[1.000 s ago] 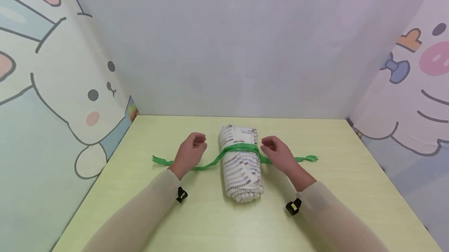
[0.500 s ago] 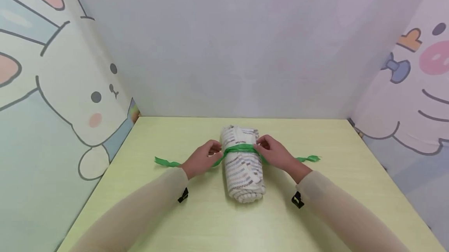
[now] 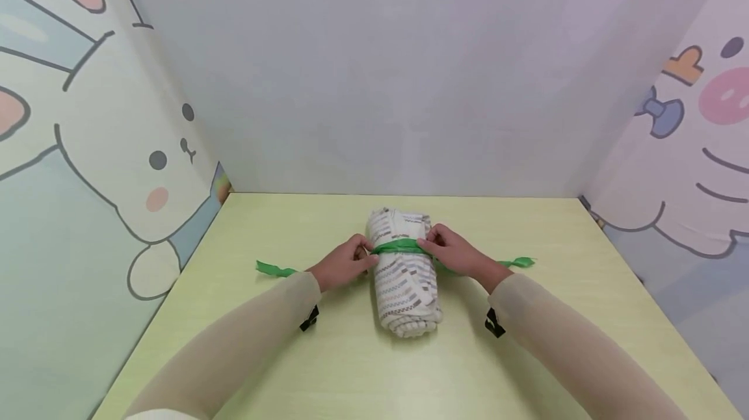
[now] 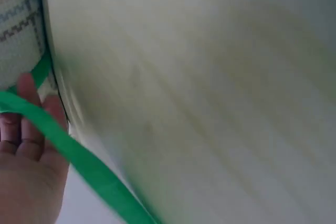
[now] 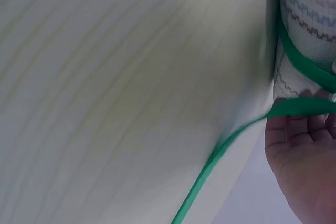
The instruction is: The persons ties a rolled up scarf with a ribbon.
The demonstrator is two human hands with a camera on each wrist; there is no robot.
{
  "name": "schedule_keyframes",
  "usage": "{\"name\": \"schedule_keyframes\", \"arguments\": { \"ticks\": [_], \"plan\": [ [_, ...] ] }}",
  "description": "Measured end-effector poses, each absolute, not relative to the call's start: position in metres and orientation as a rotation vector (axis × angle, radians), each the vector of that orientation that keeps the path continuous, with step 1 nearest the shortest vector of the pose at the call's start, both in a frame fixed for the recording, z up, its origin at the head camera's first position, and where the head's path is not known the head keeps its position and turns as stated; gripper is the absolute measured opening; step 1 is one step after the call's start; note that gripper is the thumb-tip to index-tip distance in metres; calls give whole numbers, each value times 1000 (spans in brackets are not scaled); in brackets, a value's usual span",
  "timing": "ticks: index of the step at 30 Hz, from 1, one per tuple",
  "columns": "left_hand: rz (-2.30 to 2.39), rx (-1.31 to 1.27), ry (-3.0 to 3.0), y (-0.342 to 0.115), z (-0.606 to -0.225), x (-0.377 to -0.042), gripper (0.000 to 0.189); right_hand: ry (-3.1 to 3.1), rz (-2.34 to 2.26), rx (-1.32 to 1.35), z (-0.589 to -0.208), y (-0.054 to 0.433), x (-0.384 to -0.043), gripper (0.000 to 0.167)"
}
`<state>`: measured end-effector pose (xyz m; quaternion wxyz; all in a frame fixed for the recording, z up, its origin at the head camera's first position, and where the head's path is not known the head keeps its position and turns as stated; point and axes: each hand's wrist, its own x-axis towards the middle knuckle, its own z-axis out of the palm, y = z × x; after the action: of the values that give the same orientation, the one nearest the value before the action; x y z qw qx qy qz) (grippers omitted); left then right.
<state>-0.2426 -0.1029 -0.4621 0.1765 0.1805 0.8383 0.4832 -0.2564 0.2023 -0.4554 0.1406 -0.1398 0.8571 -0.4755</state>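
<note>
Green, thin cloth ribbon [image 3: 400, 246]: lies across the top of a white rolled cloth bundle with grey, blue and pinkish dashed stripes [image 3: 408, 293], between the two hands' fingertips.

Change: a second ago both hands were apart from the bundle; now the fingers have closed in at its two sides. Left hand [image 3: 345, 264] is at the ribbon's left edge on the roll, right hand [image 3: 456, 253] over its right edge. Judged: ribbon handling is starting; bundle position unchanged.

Fingers: partly bent on both hands, thumbs near the ribbon. Strands run across the fingers in both wrist views; cannot tell whether either hand pinches it.

Appearance: band lies close over the cloth, somewhat bunched; knot or plain crossing unclear. Loose tails trail outward past both hands onto the pale yellow table [image 3: 351, 368]. Coiled layers show at the bundle's near end.
</note>
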Motion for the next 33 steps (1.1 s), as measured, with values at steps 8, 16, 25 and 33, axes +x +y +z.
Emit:
{"name": "schedule_keyframes", "arguments": {
  "ticks": [8,16,25,33],
  "plan": [
    [1354,521,2317,-105,-459,-246,23,2475,-1361,-387,-450,201,-255,40],
    [1473,488,2161,-102,-452,-245,22,2418,-1340,-441,-445,206,-257,45],
    [1588,315,1972,-96,-440,-247,29,2313,-1456,-479,-437,205,-257,43],
    [1386,446,2190,-98,-424,-251,33,2316,-1473,-426,-429,208,-260,43]
  ]
}}
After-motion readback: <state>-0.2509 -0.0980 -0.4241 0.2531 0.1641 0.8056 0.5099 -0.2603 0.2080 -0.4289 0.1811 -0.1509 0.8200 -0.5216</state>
